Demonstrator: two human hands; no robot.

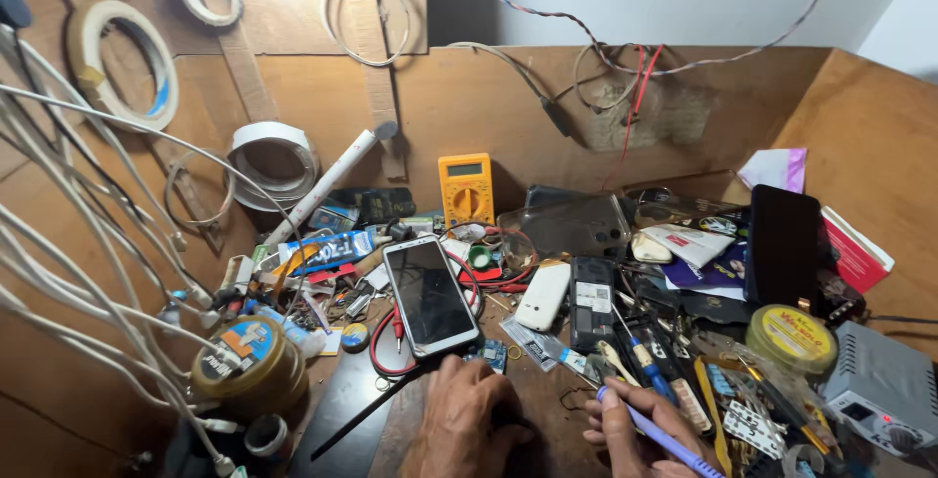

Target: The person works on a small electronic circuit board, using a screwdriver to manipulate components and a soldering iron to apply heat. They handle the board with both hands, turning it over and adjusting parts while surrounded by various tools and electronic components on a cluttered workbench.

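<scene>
My left hand (pixel 467 421) rests palm down at the bench's near edge, fingers curled over something small that I cannot see. Just beyond its knuckles lie a small blue circuit board (pixel 491 352) and a white-framed smartphone (pixel 430 295), screen up and dark. My right hand (pixel 633 434) grips a thin purple-handled tool (pixel 657 434), its tip pointing up and left toward my left hand. A white phone back (pixel 543 294) and an open black phone (pixel 592 303) lie further back, between the hands.
A yellow multimeter (pixel 466 188) leans on the wooden back wall. White cables (pixel 93 273) hang across the left. A round tin (pixel 242 358) sits at left, a yellow-lidded tin (pixel 792 336) and a grey power unit (pixel 880 385) at right. Tape rolls (pixel 123 63) hang on the wall.
</scene>
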